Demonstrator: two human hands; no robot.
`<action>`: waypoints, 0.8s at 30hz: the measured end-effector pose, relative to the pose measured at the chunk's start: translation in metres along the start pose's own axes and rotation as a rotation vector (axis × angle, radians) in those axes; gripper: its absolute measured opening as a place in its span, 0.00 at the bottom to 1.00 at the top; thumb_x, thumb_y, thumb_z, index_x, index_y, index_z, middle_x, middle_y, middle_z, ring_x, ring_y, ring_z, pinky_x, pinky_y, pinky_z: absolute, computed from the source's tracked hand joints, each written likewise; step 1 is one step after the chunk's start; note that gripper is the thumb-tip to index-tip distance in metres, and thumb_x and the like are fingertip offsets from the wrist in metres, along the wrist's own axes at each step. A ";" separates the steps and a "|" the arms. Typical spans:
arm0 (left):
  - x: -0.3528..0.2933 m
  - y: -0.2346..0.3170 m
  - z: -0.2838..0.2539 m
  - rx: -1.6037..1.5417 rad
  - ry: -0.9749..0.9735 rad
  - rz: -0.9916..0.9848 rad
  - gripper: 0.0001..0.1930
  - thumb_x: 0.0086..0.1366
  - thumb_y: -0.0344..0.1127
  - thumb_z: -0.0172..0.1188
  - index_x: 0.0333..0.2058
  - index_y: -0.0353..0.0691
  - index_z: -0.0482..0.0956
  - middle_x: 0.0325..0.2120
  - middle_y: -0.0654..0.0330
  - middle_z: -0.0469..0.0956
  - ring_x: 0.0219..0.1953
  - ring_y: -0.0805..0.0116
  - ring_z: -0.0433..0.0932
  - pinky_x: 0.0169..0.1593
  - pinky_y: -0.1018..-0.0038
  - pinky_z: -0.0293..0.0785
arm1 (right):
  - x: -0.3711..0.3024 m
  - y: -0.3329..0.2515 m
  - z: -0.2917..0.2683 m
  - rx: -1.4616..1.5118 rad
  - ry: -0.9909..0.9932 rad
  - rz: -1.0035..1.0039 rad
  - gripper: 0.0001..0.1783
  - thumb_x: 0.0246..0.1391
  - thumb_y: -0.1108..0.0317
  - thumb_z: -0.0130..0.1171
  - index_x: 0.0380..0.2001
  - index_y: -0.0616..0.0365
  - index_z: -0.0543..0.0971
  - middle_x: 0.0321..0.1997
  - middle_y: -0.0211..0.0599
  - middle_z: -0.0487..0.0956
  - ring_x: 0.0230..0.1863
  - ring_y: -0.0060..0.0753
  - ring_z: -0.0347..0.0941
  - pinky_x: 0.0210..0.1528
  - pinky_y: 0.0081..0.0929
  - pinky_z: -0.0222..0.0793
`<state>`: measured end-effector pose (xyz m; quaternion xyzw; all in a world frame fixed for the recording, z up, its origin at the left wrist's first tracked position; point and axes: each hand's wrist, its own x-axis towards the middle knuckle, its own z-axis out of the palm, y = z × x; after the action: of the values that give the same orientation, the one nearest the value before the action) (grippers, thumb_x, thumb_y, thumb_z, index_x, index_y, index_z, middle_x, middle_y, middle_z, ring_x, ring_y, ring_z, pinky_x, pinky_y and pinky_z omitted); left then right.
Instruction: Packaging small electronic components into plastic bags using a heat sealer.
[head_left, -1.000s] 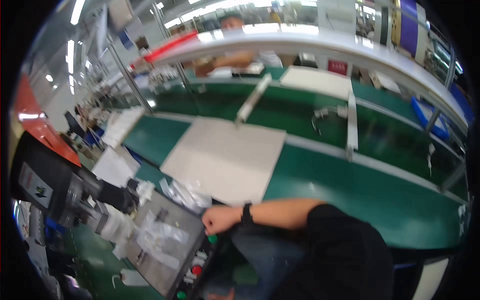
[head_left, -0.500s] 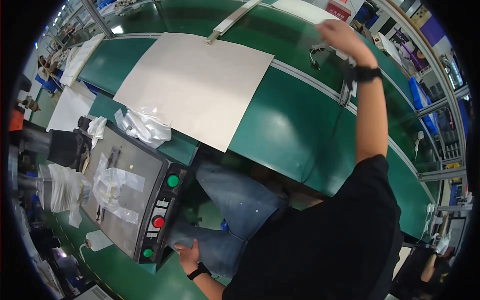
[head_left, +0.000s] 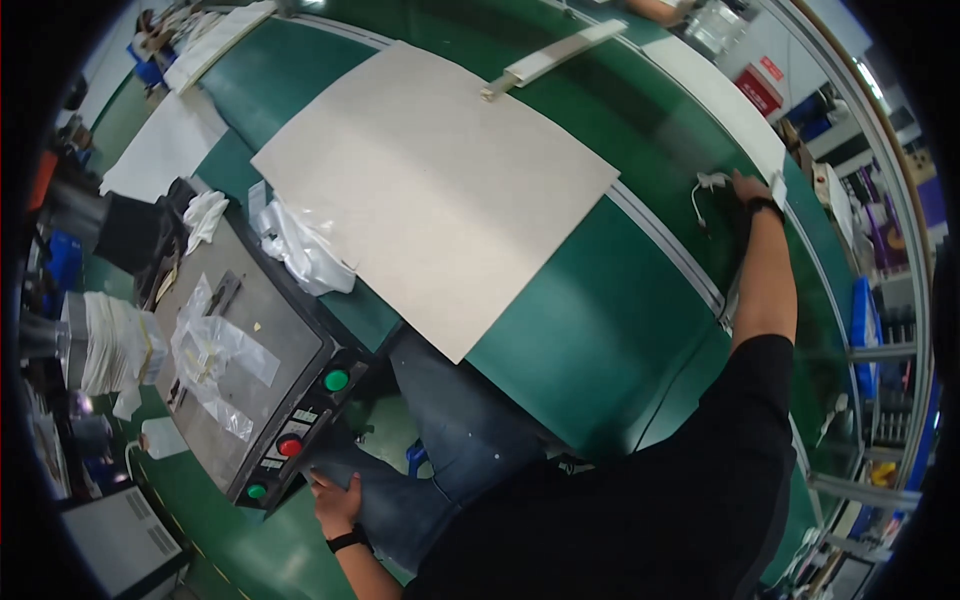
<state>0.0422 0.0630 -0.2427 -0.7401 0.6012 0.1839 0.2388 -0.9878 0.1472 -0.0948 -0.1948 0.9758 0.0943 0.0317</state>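
Observation:
My right arm stretches out to the far right, and my right hand (head_left: 750,190) is at a small bundle of white cable (head_left: 713,182) on the green belt. Its fingers are mostly hidden behind the back of the hand, so whether they grip the cable does not show. My left hand (head_left: 338,500) is low beside the machine's control panel (head_left: 303,425), over my thigh. Its fingers are stretched apart and it holds nothing. A large pale sheet of board (head_left: 430,190) lies flat on the green bench in front of me.
The panel carries green buttons (head_left: 336,380) and a red one (head_left: 289,445). Crumpled clear plastic (head_left: 215,350) lies on the grey machine top. A white plastic bag (head_left: 305,250) sits by the board's near left edge. Beyond the board is a pale strip (head_left: 565,52). Metal frame posts (head_left: 840,90) stand right.
My right hand has come down to the white cable from above the belt. The view has swung, shifting the board and bench within it. My left hand stays low by the panel.

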 end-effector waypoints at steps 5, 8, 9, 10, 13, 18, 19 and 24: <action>-0.026 0.007 -0.030 0.010 0.041 -0.038 0.62 0.59 0.70 0.59 0.73 0.26 0.40 0.62 0.34 0.66 0.56 0.38 0.77 0.58 0.53 0.76 | -0.063 -0.040 -0.036 0.083 0.180 -0.203 0.25 0.68 0.52 0.52 0.55 0.62 0.74 0.56 0.55 0.82 0.50 0.53 0.81 0.49 0.45 0.75; -0.032 -0.008 -0.028 -0.001 0.085 -0.054 0.62 0.59 0.70 0.59 0.73 0.25 0.42 0.60 0.34 0.68 0.57 0.40 0.77 0.58 0.54 0.76 | -0.164 -0.133 -0.098 0.973 -0.081 -0.365 0.14 0.67 0.66 0.55 0.51 0.56 0.67 0.50 0.46 0.84 0.25 0.21 0.69 0.24 0.19 0.61; -0.038 -0.016 -0.019 -0.013 0.106 -0.052 0.61 0.59 0.70 0.60 0.72 0.23 0.44 0.60 0.33 0.69 0.57 0.40 0.77 0.58 0.55 0.76 | -0.187 -0.156 -0.114 1.105 -0.119 -0.494 0.14 0.68 0.67 0.53 0.52 0.55 0.65 0.51 0.45 0.84 0.21 0.14 0.62 0.20 0.13 0.53; -0.045 -0.025 -0.008 -0.027 0.126 -0.064 0.61 0.59 0.70 0.60 0.72 0.22 0.47 0.59 0.33 0.70 0.58 0.41 0.77 0.59 0.55 0.76 | -0.214 -0.174 -0.128 1.150 -0.197 -0.662 0.16 0.68 0.66 0.53 0.55 0.57 0.65 0.52 0.46 0.83 0.20 0.12 0.61 0.20 0.13 0.54; -0.017 -0.030 0.016 -0.007 0.423 0.198 0.56 0.60 0.71 0.59 0.66 0.17 0.61 0.63 0.30 0.68 0.58 0.43 0.76 0.62 0.60 0.73 | -0.346 -0.212 -0.191 1.179 -0.269 -1.029 0.25 0.71 0.63 0.52 0.65 0.62 0.64 0.55 0.47 0.83 0.19 0.11 0.61 0.20 0.11 0.55; -0.025 -0.017 -0.014 -0.094 0.181 0.043 0.61 0.59 0.70 0.60 0.70 0.20 0.49 0.57 0.30 0.70 0.56 0.42 0.77 0.56 0.61 0.78 | -0.486 -0.293 -0.182 1.098 -0.714 -1.282 0.22 0.72 0.62 0.49 0.62 0.64 0.71 0.39 0.40 0.86 0.17 0.11 0.63 0.21 0.11 0.59; -0.037 -0.032 -0.006 -0.123 0.179 -0.006 0.61 0.59 0.70 0.60 0.70 0.20 0.49 0.57 0.30 0.70 0.56 0.42 0.77 0.56 0.61 0.78 | -0.511 -0.322 -0.170 1.056 -0.806 -1.332 0.20 0.72 0.61 0.50 0.59 0.63 0.73 0.34 0.35 0.85 0.18 0.11 0.64 0.21 0.11 0.59; -0.031 -0.049 0.009 -0.189 0.270 0.041 0.60 0.59 0.69 0.61 0.71 0.21 0.48 0.53 0.32 0.72 0.52 0.42 0.79 0.53 0.61 0.79 | -0.647 -0.479 -0.119 1.018 -1.028 -1.395 0.14 0.71 0.60 0.53 0.46 0.60 0.80 0.25 0.21 0.76 0.23 0.10 0.65 0.24 0.14 0.56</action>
<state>0.0838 0.1013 -0.2261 -0.7650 0.6226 0.1433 0.0812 -0.2093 -0.0684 0.0036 -0.6218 0.4360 -0.3010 0.5768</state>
